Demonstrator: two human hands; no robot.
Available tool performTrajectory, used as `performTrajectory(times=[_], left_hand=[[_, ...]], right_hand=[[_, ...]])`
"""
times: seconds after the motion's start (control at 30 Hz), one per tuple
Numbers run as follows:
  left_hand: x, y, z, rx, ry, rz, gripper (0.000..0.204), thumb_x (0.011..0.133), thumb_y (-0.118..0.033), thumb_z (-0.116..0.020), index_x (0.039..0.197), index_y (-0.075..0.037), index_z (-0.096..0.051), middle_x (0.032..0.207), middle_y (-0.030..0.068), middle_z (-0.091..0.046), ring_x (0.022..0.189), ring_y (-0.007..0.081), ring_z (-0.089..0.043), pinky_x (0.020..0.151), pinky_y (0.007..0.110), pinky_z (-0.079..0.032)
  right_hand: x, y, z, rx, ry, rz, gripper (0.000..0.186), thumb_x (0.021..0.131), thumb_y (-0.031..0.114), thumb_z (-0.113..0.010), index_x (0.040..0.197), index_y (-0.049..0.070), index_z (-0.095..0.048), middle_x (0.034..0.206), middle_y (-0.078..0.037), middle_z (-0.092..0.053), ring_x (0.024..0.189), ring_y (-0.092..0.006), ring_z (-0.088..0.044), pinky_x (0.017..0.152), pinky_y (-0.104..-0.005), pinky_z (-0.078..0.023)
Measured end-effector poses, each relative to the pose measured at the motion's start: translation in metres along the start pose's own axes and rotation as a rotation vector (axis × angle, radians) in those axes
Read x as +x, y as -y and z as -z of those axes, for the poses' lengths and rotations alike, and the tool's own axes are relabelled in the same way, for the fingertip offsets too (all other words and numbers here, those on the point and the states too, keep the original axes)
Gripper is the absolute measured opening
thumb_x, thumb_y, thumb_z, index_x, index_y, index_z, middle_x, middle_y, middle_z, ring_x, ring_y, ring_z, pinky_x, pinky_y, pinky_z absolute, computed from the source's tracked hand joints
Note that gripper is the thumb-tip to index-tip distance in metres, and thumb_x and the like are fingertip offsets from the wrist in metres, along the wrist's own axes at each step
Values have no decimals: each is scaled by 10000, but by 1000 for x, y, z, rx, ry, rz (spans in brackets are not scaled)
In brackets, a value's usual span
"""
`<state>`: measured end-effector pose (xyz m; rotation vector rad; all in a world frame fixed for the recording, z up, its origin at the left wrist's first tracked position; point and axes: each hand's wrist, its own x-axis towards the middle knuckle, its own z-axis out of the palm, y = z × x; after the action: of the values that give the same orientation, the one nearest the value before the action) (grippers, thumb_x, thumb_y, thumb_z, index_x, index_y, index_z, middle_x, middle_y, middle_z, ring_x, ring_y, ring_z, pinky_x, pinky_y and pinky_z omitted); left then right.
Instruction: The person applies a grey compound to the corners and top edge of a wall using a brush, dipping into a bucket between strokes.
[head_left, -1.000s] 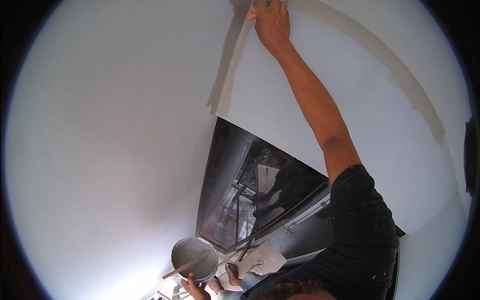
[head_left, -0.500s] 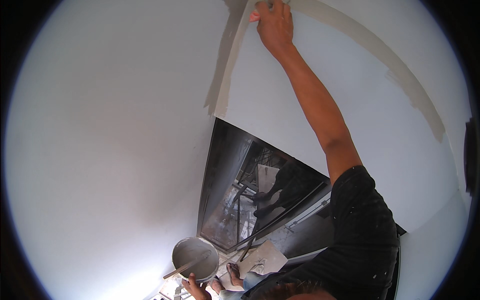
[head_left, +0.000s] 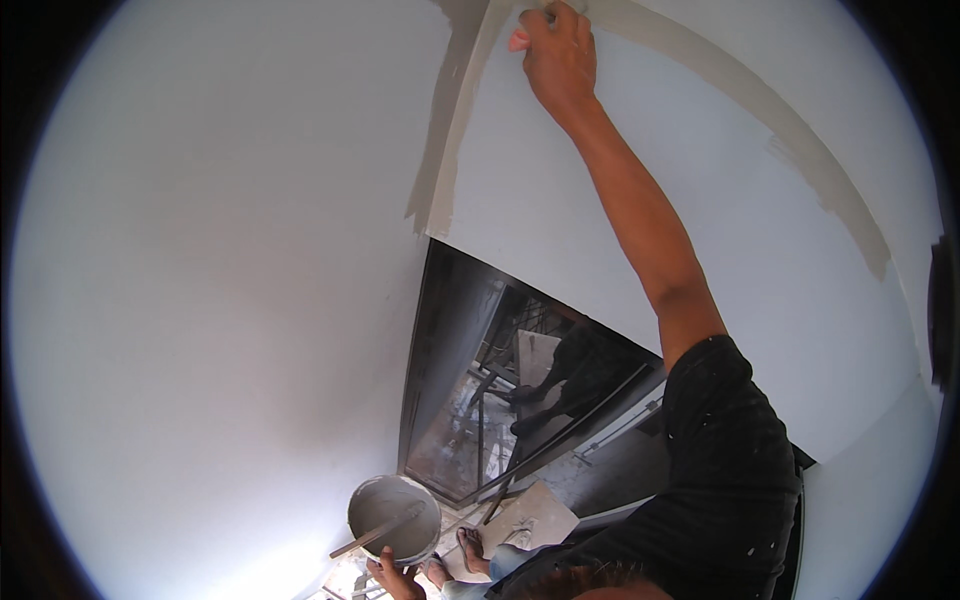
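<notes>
My right hand (head_left: 560, 60) is raised to the top of the wall, near the corner, closed around a tool with a pink handle end (head_left: 518, 40). The working end of this tool is mostly hidden by my fingers and the picture's edge. Low down, my left hand (head_left: 393, 576) grips the near side of a round bucket (head_left: 353, 512). Grey paste (head_left: 412, 542) lies inside it. A flat wooden-handled stick or spatula (head_left: 375, 533) rests in the paste, its handle sticking out over the left rim.
Grey paste bands (head_left: 447, 130) run down the wall corner, and another strip (head_left: 800, 125) curves along the upper right edge. Below the wall is a dark-framed glass panel (head_left: 540, 390) with reflections. My sandalled feet (head_left: 470, 550) stand by a pale board (head_left: 535, 515).
My right hand has shifted slightly right and down, still holding the pink-handled tool. The bucket and my left hand appear a touch farther right.
</notes>
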<state>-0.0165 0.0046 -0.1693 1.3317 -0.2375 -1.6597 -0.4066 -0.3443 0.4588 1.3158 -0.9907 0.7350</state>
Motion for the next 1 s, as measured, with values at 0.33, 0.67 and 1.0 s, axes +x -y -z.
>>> performTrajectory(times=[0.33,0.67,1.0], left_hand=[[-10,-11,-5,-12,-9,-8,681,864,-428,-652,1415,-189,-333,1399,144,-417,1242,356,-493,890,560,-520],[-24,-26,-11,-12,-43,-15,709,851,-443,-655,1417,-188,-313,1402,141,-411,1233,353,-503,875,556,-532],[-29,-28,-16,-26,-28,-24,688,866,-424,-641,1419,-184,-308,1415,140,-406,1247,352,-499,895,564,-525]], right_hand=[[-8,2,6,150,-30,72,492,667,-104,-684,1077,166,-654,1172,-106,-586,1052,-326,-573,819,-423,-536],[-2,-6,-26,155,13,96,413,723,-67,-659,1069,161,-663,1215,-103,-574,1070,-321,-564,858,-410,-526],[-3,-1,-49,150,-58,13,415,707,-47,-678,1063,167,-663,1192,-109,-587,1060,-323,-569,840,-428,-535]])
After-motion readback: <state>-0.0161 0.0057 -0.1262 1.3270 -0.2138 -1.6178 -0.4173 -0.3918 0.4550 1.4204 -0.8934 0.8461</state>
